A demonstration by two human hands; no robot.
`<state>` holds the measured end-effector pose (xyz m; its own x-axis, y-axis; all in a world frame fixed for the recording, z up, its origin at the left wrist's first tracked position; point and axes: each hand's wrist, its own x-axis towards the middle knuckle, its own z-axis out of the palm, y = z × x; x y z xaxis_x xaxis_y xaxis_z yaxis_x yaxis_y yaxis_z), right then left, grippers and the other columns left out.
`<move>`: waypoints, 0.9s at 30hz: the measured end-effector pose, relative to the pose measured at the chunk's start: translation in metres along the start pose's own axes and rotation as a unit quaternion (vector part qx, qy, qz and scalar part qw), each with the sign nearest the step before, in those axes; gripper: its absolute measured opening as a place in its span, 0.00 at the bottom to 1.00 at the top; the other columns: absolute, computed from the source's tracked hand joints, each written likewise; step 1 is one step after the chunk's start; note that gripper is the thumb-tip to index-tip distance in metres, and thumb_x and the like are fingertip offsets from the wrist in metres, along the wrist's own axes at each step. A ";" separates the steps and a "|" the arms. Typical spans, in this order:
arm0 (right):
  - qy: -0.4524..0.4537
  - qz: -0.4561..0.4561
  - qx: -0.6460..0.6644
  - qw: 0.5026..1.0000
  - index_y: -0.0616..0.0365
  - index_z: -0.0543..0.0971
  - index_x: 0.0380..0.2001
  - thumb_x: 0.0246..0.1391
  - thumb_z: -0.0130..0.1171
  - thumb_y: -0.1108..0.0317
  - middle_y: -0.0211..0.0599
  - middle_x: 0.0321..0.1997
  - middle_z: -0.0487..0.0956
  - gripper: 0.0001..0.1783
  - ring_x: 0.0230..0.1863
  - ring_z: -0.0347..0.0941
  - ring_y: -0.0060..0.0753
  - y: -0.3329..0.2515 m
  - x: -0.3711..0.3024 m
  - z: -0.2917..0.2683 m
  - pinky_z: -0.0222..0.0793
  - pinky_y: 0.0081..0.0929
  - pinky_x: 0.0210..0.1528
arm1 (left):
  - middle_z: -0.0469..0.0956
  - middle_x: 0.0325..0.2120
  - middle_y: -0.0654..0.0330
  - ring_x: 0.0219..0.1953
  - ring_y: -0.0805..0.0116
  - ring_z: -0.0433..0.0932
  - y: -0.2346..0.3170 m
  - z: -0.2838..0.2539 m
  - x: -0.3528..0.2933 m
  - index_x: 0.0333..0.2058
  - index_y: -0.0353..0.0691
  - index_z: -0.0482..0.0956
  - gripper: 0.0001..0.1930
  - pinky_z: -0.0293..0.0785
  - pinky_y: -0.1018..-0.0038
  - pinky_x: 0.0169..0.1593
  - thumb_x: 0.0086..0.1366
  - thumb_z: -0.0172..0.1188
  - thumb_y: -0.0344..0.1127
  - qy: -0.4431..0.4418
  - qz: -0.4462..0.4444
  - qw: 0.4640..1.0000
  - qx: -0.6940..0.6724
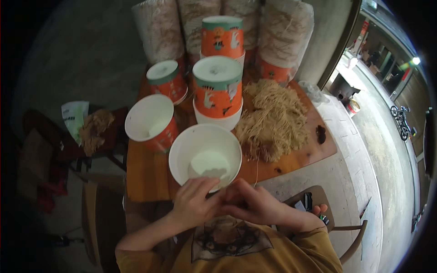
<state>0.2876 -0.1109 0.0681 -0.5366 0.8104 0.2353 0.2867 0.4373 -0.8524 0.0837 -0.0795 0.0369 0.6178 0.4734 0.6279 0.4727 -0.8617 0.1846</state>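
My left hand (196,196) and my right hand (251,201) meet over the near rim of an open white paper bucket (207,141). Both have their fingers curled and pressed together, the tips partly hidden behind one another. From a tangled heap of tan string (277,120) to the right of the bucket, a thin strand (257,170) runs down to my right hand. What lies between my left fingertips cannot be made out. An orange bucket with a white inside (152,119) tilts beside the white one, on its left.
Upside-down orange-and-green buckets (217,93) stand stacked behind, and a smaller group (167,82) sits left of them. Plastic-wrapped bucket stacks (159,32) line the back of the wooden table (148,177). A chair (318,200) with small items stands to the right.
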 end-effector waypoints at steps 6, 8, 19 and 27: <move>-0.020 -0.053 -0.020 0.998 0.60 0.68 0.34 0.51 0.60 0.76 0.36 0.27 0.78 0.11 0.24 0.78 0.34 -0.002 -0.009 -0.001 0.72 0.25 0.26 | 0.73 0.32 0.64 0.33 0.66 0.74 0.006 0.002 0.006 0.47 0.51 0.79 0.23 0.70 0.70 0.34 0.49 0.62 0.33 0.001 -0.012 1.000 0.027; 0.006 -0.097 -0.025 0.995 0.60 0.68 0.34 0.51 0.59 0.77 0.36 0.27 0.78 0.10 0.22 0.77 0.35 0.000 -0.009 -0.002 0.71 0.25 0.24 | 0.73 0.31 0.65 0.32 0.66 0.74 0.003 0.004 0.005 0.49 0.53 0.78 0.24 0.69 0.70 0.34 0.50 0.62 0.32 0.001 -0.019 1.000 0.020; -0.020 -0.066 0.086 0.994 0.59 0.67 0.35 0.53 0.57 0.76 0.35 0.23 0.76 0.09 0.23 0.76 0.37 -0.005 -0.016 0.005 0.70 0.28 0.24 | 0.73 0.33 0.66 0.36 0.67 0.72 -0.001 0.005 -0.003 0.53 0.51 0.75 0.26 0.68 0.67 0.42 0.52 0.63 0.34 0.038 -0.004 0.997 0.068; -0.067 -0.198 0.091 0.974 0.61 0.67 0.35 0.53 0.59 0.75 0.39 0.28 0.78 0.11 0.24 0.76 0.31 -0.015 0.000 0.000 0.68 0.24 0.23 | 0.68 0.22 0.69 0.29 0.71 0.70 -0.012 0.010 -0.010 0.49 0.46 0.77 0.24 0.67 0.68 0.46 0.49 0.65 0.33 0.032 -0.031 0.997 0.056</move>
<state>0.2833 -0.1172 0.0810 -0.6785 0.5286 0.5102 -0.1032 0.6190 -0.7786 0.0785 -0.0720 0.0210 0.5451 0.5103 0.6651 0.5784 -0.8033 0.1422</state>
